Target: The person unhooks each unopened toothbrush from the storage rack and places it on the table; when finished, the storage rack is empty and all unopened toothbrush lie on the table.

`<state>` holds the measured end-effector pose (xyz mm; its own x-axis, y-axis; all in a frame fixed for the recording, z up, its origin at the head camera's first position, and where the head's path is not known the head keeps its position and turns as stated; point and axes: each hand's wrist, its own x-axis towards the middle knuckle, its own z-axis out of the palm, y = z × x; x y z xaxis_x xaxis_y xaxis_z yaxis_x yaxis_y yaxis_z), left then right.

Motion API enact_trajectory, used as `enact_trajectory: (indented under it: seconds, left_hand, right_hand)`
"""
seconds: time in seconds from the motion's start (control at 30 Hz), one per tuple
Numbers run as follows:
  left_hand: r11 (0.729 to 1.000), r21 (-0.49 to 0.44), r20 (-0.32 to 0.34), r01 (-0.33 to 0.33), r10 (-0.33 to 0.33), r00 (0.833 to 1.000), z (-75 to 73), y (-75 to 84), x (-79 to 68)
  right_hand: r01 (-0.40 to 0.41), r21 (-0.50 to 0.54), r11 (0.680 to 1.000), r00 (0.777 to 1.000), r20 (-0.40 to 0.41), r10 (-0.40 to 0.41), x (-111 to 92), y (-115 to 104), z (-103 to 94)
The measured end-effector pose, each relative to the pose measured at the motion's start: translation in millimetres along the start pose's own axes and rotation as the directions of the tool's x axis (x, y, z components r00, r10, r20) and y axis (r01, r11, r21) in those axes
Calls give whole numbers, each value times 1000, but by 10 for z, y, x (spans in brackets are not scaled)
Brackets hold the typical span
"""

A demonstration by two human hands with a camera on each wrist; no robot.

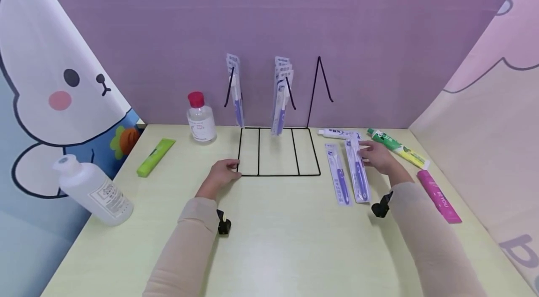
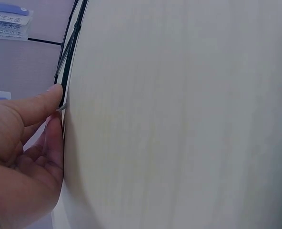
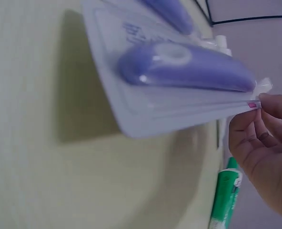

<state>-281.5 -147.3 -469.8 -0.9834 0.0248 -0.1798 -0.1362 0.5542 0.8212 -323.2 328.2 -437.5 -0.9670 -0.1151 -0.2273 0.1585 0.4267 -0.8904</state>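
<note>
**The right hand (image 1: pixel 376 156) pinches a packed toothbrush (image 1: pixel 358 170)**

The thumb and fingers of the right hand squeeze the side edge of the packed toothbrush. The pack is over the right part of the table (image 1: pixel 273 241) and leans a bit, with its shadow next to it. The left hand (image 1: pixel 221 175) holds the near left corner of the black wire rack (image 1: pixel 278 175) between thumb and fingers.

Just left of the held pack, a second packed toothbrush (image 1: pixel 339 177) lies flat. A white toothpaste tube (image 1: pixel 338 134) is right behind the held pack. A green and yellow toothpaste tube (image 1: pixel 396 147) lies behind the right hand, and a pink tube (image 1: pixel 439 196) that says "BE YOU" is near the right arm.

The rack has three tall hooks. Toothbrush packs hang on the left hook (image 1: pixel 230 87) and on the middle hook (image 1: pixel 290 92).

Left of the rack stands a clear bottle with a red cap (image 1: pixel 202 121). Then comes a light green tube (image 1: pixel 156 157), lying down. Farthest left is a big white bottle (image 1: pixel 94 189). A purple wall (image 1: pixel 269 7) is at the back.
</note>
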Motion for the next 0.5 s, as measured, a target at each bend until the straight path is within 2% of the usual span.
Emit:
enact_trajectory:
  seconds: [0.13, 0.33, 0.5]
  left_hand:
    - [1000, 0, 0, 3, -3, 1000, 2, -2, 3]
    - [1000, -1, -8, -2, 2, 1000, 4, 9, 8]
    - [1000, 2, -4, -3, 3, 1000, 5, -1, 13]
  right_hand:
    - [-49, -15, 999, 999, -9, 49, 26, 88, 64]
    - [-80, -141, 987, 995, -71, 71, 29, 106, 171]
    - [-124, -196, 973, 990, -98, 106, 42, 117, 196]
